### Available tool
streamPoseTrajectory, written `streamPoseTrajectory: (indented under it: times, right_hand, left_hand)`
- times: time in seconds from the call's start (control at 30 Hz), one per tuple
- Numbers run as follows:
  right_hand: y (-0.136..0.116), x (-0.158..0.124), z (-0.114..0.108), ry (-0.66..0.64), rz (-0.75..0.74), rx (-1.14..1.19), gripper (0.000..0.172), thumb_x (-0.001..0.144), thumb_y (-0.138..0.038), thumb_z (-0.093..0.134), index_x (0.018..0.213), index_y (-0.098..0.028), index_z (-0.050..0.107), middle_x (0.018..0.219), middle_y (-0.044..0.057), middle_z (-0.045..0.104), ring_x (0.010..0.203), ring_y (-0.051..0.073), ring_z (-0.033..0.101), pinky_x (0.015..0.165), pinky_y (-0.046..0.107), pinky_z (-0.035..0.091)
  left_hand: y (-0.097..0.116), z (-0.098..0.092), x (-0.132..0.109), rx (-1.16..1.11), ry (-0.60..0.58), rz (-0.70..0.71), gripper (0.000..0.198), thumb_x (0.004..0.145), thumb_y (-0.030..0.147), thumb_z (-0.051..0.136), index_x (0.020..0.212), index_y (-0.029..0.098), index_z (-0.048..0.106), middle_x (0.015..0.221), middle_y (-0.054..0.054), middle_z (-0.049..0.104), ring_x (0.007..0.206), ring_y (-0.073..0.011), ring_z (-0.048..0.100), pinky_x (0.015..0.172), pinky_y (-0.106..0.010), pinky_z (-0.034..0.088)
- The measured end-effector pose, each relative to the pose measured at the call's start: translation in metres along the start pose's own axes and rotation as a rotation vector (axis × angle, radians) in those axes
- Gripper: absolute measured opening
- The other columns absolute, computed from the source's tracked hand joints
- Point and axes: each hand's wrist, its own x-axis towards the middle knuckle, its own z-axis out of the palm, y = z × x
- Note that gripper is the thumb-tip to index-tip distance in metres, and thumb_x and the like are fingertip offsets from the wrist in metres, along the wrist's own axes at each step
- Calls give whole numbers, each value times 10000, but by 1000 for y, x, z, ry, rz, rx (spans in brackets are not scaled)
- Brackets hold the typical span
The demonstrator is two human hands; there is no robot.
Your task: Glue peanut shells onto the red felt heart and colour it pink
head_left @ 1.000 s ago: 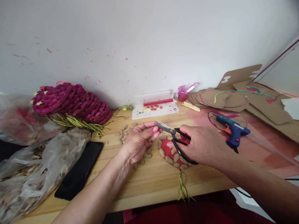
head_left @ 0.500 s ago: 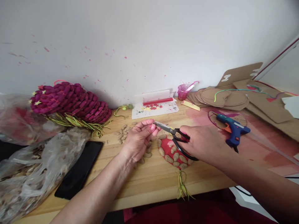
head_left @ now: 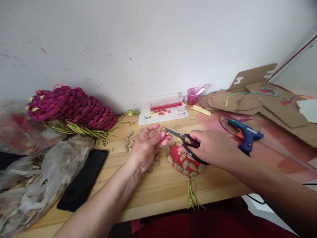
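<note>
My left hand (head_left: 150,142) pinches a small tan piece, apparently a peanut (head_left: 168,133), mostly covered by the fingertips. Black-handled scissors (head_left: 184,136) are in my right hand (head_left: 214,147), their blades pointing left at the pinched piece. Below the scissors lies a red disc (head_left: 177,155) with peanuts set on its face and a green-yellow tassel (head_left: 192,195) at its lower edge. My right hand partly covers the disc's right side. Loose peanuts (head_left: 128,142) lie on the table beside and under my left hand.
A blue glue gun (head_left: 247,134) rests at right, before cardboard pieces (head_left: 237,102). A paint cup (head_left: 193,96) and a paper sheet with small stars (head_left: 178,114) stand behind. At left are magenta peanut discs (head_left: 74,107), a plastic bag (head_left: 49,178) and a black phone (head_left: 84,178).
The scissor tips, earlier at the left fingertips and partly hidden, now show above the pinched piece. Both hands keep their holds. The whole view has shifted slightly.
</note>
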Motion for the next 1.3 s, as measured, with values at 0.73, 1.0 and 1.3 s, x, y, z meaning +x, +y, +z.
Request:
streamPoseTrajectory:
  times: [0.73,1.0,1.3]
  right_hand:
    - [-5,-6,-6,31,-46,26,263,848,-439,574,692,-228,547,575,-10,563,512,143,419,516,282,190]
    - [-4,-5,-5,29,-57,32,279,850,-452,573,690,-225,544,564,-17,552,505,137,390,512,277,188]
    - [0,-4,-6,-36,-34,50,281,854,-425,590,674,-212,549,596,-16,595,529,133,453,524,278,193]
  left_hand:
    - [0,-1,0,105,-22,15,404,750,28,798,1133,106,699,849,-82,786,749,-156,771,679,-166,627]
    - [0,-2,-1,56,-25,-9,351,799,1,734,1134,106,705,854,-70,780,768,-154,774,680,-153,629]
    - [2,1,-2,49,-19,-31,342,804,-16,716,1127,96,701,850,-84,784,774,-167,777,676,-164,633]
